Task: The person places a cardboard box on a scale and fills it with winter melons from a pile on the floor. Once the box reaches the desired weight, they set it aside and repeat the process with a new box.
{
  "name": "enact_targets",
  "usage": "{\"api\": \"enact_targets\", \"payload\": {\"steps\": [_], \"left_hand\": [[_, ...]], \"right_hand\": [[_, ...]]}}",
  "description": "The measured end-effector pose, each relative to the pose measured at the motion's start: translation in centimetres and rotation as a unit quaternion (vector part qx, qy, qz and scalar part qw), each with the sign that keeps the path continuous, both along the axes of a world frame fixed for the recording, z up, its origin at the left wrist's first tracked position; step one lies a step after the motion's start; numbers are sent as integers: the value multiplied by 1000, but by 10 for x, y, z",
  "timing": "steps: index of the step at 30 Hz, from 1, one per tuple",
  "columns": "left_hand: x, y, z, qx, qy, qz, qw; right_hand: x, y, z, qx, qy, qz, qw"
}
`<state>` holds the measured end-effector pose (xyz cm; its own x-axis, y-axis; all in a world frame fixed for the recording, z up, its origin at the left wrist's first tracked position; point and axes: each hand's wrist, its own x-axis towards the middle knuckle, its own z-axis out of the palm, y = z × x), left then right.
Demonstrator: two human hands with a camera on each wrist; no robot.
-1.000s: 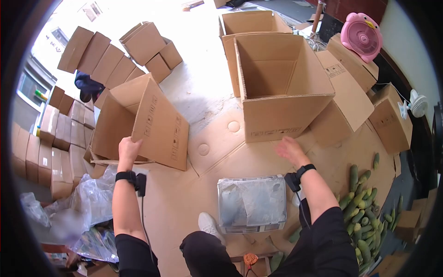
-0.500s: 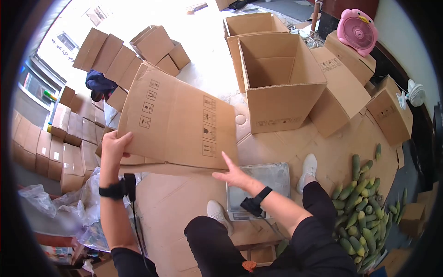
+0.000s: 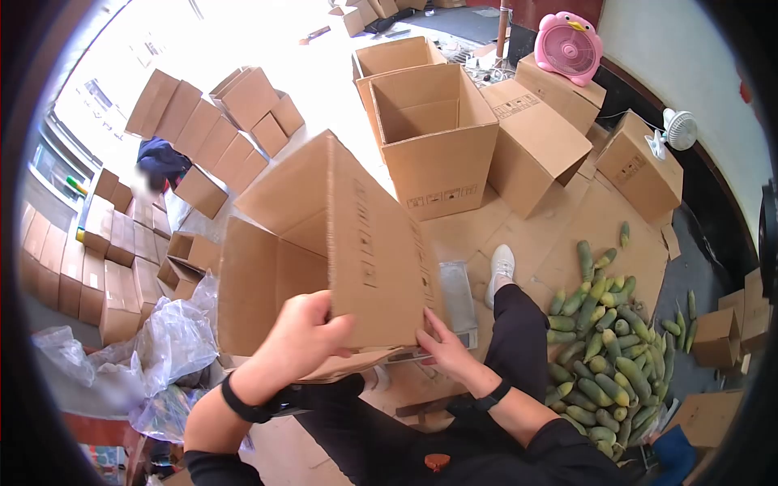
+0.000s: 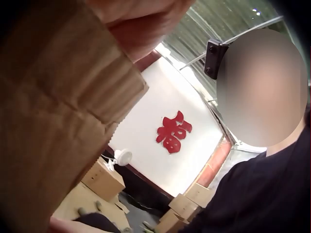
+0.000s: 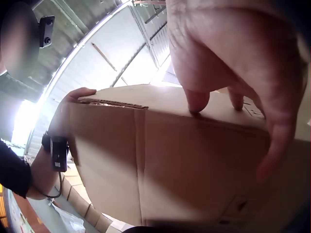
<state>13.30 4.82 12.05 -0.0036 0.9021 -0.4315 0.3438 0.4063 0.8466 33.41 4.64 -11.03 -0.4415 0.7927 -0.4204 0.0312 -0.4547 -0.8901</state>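
A large open cardboard box (image 3: 377, 267) with printed symbols is held tilted in front of the person. The left hand (image 3: 304, 336) grips its near rim, with the fingers over the edge. At the box's lower right edge, the right hand (image 3: 450, 348) has its fingers on one face and its thumb on the adjoining one, as the right wrist view shows. In the left wrist view, a crumpled cardboard edge (image 4: 63, 102) lies close beside the left hand. Partly hidden behind the box is a flat grey rectangular object (image 3: 458, 296) on the floor.
Two open boxes (image 3: 438, 170) stand ahead, with a closed carton (image 3: 535, 142) beside them. Green gourd-like vegetables (image 3: 608, 364) are heaped at right. Stacked cartons (image 3: 105, 267) and clear plastic bags (image 3: 174, 332) are at left. A pink fan (image 3: 569, 49) sits on a carton.
The box at left has been lifted, turned and brought close to the body, its open side now facing left. The right hand has come from the far box to this box's edge.
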Motion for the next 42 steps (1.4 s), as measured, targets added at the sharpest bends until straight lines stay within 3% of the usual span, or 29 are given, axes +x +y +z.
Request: {"api": "enact_targets", "payload": {"steps": [2,5,11,13,14,16,18,19,21,22,23,25,27,29,35,38,42], "left_hand": [[22,-1,-16,-18,23,-56,998],[66,6,-25,-2,105,-162,981],[121,18,-52,43,109,-251,961],[125,13,-49,157,110,-293,937],[117,5,-38,157,56,-275,947],[96,-12,-15,195,84,-266,940],[62,-36,-15,296,188,-263,899],[46,-50,-17,285,231,-231,901],[20,-77,-28,287,380,-181,860],[14,-89,-36,278,426,-156,847],[9,-99,-43,268,471,-129,831],[-4,-111,-60,261,457,-144,838],[-7,-113,-65,253,443,-160,845],[-1,-111,-67,278,419,-182,845],[27,-95,-68,282,441,-229,821],[33,-84,-87,308,487,-171,799],[38,-75,-88,300,471,-136,818]], "right_hand": [[20,-16,11,-137,-2,-4,991],[36,-22,9,-154,32,-44,987],[83,-23,35,-124,-3,-68,990],[102,-26,37,-56,43,-76,995],[109,-25,47,-64,35,-99,992],[115,-24,66,-33,39,-120,991],[120,-24,87,25,57,-125,990],[118,-22,89,21,58,-130,990],[107,-16,93,183,-3,-87,979],[101,-12,101,249,-89,-92,960],[97,-7,114,245,-91,-96,960],[91,3,139,274,-281,-33,919],[88,11,126,316,-288,-70,902],[91,18,121,412,-325,-84,847],[116,29,125,414,-306,-153,843],[125,42,122,419,-297,-165,842],[133,41,122,399,-304,-170,848]]}}
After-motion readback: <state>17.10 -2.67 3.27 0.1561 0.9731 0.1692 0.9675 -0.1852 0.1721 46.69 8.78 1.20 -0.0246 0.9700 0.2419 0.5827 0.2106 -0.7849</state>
